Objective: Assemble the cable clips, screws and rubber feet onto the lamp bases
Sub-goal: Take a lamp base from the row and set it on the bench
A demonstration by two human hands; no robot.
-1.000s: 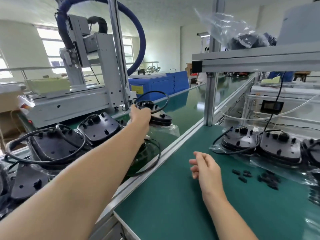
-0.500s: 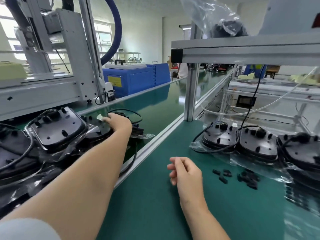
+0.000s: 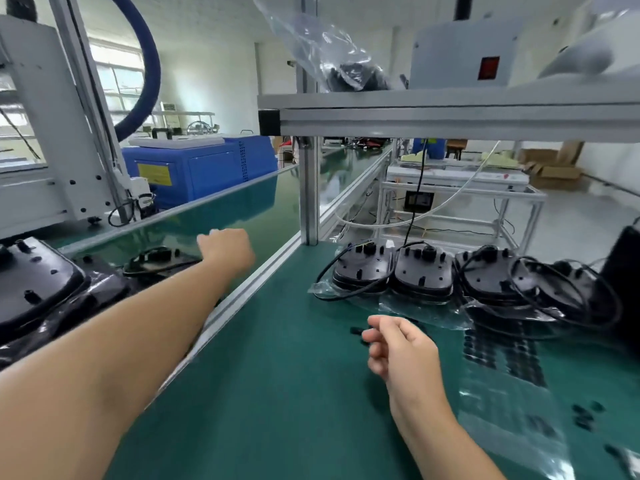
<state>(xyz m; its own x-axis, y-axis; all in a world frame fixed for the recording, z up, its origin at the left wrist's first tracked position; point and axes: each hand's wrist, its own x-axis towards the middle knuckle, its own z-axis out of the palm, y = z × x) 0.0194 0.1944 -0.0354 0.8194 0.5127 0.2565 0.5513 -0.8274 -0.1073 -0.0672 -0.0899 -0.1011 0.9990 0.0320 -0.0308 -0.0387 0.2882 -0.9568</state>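
On the far-left green conveyor belt [image 3: 242,216], black moulded-plastic lamp bases with coiled cables [image 3: 162,259] lie in clear bags. The left hand [image 3: 227,249] hangs above the belt, just right of the nearest-lying base; its fingers curl, whether around anything cannot be told. The right hand [image 3: 398,344] hovers over the green bench mat [image 3: 277,393], loosely curled, empty. A row of finished-looking lamp bases [image 3: 422,271] lies far-right of it. Small black rubber feet [image 3: 356,330] sit just left of its fingertips; the right hand is nearer.

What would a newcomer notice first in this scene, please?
The left hand reaches out over the conveyor belt beside a black lamp base. A row of lamp bases with coiled cables sits on plastic on the green bench, beyond the loosely curled right hand.
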